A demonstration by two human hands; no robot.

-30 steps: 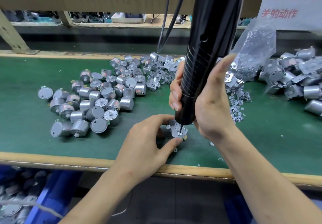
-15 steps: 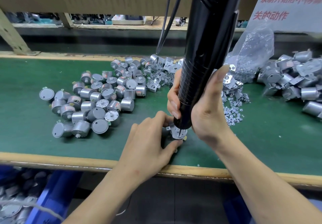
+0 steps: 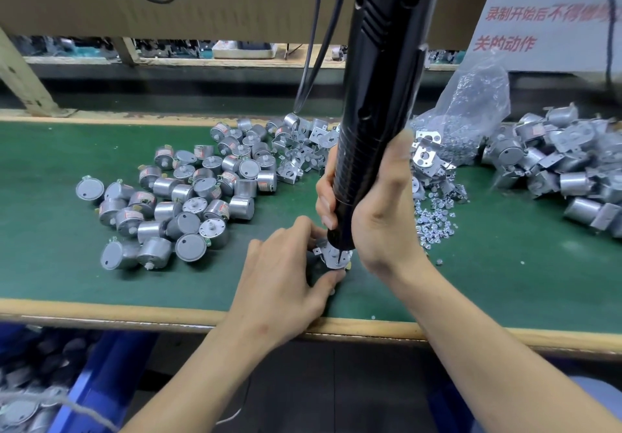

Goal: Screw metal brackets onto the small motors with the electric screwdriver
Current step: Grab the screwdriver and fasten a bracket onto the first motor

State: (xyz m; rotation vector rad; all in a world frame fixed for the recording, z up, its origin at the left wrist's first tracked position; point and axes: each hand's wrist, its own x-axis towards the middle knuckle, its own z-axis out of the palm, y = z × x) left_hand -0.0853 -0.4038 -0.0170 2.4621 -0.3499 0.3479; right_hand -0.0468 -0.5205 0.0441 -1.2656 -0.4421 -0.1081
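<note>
The right hand grips the electric screwdriver, bit on the bracketed motor pinched by the left hand, right of the motor pile. Probably best held vertical, pressed steadily.

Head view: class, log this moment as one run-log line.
phase: screwing | right hand: grips screwdriver, tip down on bracket | left hand: pinches bracket | surface: green mat | stock: loose motors at left

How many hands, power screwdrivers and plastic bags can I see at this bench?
Hands: 2, the left hand holding a bracketed motor, and the right hand
Electric screwdriver: 1
Plastic bag: 1
Total: 4
</note>
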